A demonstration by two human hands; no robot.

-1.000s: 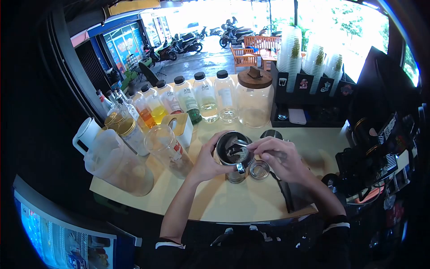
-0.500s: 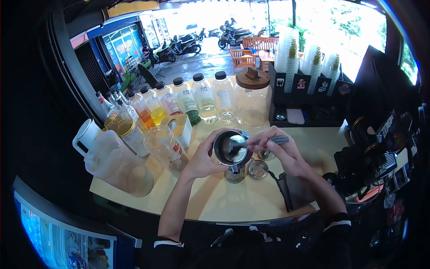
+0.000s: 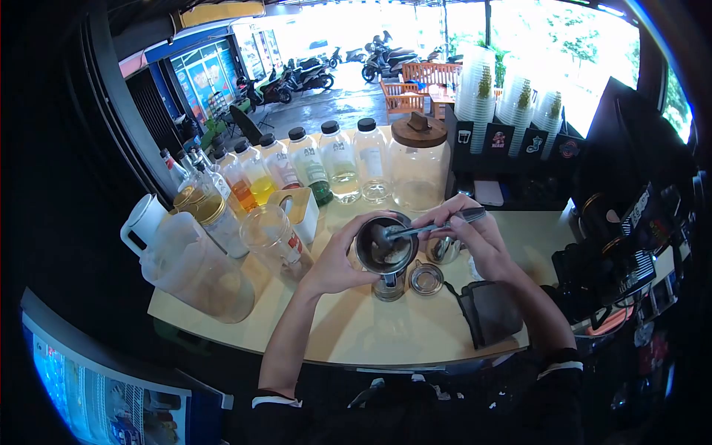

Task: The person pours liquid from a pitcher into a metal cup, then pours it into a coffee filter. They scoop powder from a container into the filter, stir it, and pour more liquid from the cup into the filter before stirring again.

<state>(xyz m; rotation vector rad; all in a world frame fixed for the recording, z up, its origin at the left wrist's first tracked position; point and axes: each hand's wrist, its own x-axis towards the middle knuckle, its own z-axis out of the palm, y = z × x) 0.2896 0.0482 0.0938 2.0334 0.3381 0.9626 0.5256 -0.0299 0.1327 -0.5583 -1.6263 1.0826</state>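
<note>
My left hand (image 3: 340,259) is wrapped round the left side of a metal pitcher (image 3: 390,278), tilted so that its opening faces me. Between the thumb and fingers of my right hand (image 3: 469,230) is a spoon (image 3: 424,229), its bowl dipped inside the pitcher. Some light-coloured content shows in the pitcher, but what it is I cannot tell. Under the pitcher stands a small glass jar (image 3: 389,290), partly hidden. A round glass lid (image 3: 426,279) lies to its right, with a shiny metal item (image 3: 443,250) behind it.
Bottles with black caps (image 3: 343,167) and a wooden-lidded glass jar (image 3: 418,170) line the counter's back. To the left stand a large plastic pitcher (image 3: 196,274) and a clear cup (image 3: 271,237). A dark cloth or pouch (image 3: 491,314) lies right; cup stacks (image 3: 475,89) rise behind.
The spoon has shifted inside the pitcher and its handle now slants up more to the right. My right hand has risen slightly, showing more of the dark cloth or pouch.
</note>
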